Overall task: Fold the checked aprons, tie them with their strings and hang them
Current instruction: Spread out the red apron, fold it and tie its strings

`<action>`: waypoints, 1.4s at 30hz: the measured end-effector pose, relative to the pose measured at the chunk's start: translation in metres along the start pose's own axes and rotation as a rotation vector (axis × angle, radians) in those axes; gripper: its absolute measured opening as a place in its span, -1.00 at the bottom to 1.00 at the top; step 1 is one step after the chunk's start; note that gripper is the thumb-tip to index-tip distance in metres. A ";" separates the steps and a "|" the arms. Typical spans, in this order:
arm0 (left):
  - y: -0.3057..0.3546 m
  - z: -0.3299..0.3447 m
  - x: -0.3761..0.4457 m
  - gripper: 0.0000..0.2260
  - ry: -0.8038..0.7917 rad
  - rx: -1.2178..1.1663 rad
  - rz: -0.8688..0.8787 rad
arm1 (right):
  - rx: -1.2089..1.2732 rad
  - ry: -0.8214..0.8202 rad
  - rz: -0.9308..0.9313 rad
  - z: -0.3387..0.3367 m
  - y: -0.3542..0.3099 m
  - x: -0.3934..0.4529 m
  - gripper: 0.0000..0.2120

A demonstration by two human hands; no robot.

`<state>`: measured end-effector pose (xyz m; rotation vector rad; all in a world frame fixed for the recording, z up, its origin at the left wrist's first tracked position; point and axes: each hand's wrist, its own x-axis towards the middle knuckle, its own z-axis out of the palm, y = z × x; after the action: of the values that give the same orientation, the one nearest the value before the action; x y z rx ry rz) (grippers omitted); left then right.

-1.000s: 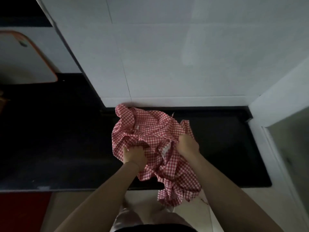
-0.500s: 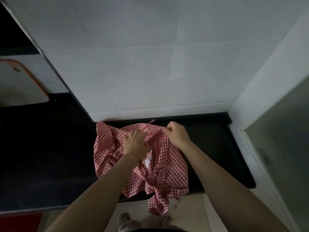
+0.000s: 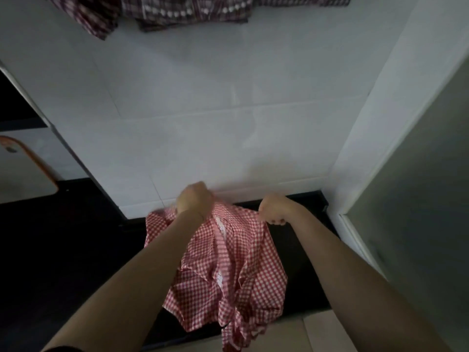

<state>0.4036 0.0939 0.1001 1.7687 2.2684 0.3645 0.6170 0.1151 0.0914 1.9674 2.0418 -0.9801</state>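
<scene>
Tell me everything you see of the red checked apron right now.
The red checked apron is thin red-and-white gingham cloth with a white trim strip down its middle. It is unfolded and rumpled, held up by its top edge: left hand and right hand each grip it. Its lower part drapes over the black counter edge.

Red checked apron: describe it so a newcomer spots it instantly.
Start at the black counter below the white tiled wall. The red checked apron spills over its front edge, gripped by both hands. Unlike the darker checked cloths hanging overhead, it is bright red and white.
</scene>
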 end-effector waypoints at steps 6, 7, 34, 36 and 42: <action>0.061 0.012 -0.008 -0.43 0.310 -0.326 0.563 | 0.470 0.621 0.208 -0.028 0.027 -0.001 -0.33; 0.050 0.025 -0.010 -0.45 0.299 -0.307 0.481 | 0.449 0.633 0.197 -0.019 0.028 0.003 -0.36; -0.066 0.127 -0.056 -0.69 -0.338 0.376 -0.007 | -0.022 0.053 0.342 0.149 0.051 0.009 -0.46; -0.079 0.138 -0.062 -0.77 -0.343 0.371 -0.054 | -0.001 0.001 0.385 0.148 0.055 0.007 -0.71; -0.085 0.135 -0.055 -0.76 -0.371 0.157 -0.281 | 0.167 0.100 0.424 0.113 0.060 -0.001 -0.77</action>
<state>0.3853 0.0268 -0.0539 1.4076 2.2700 -0.1859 0.6355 0.0503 -0.0166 2.4410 1.5219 -0.9932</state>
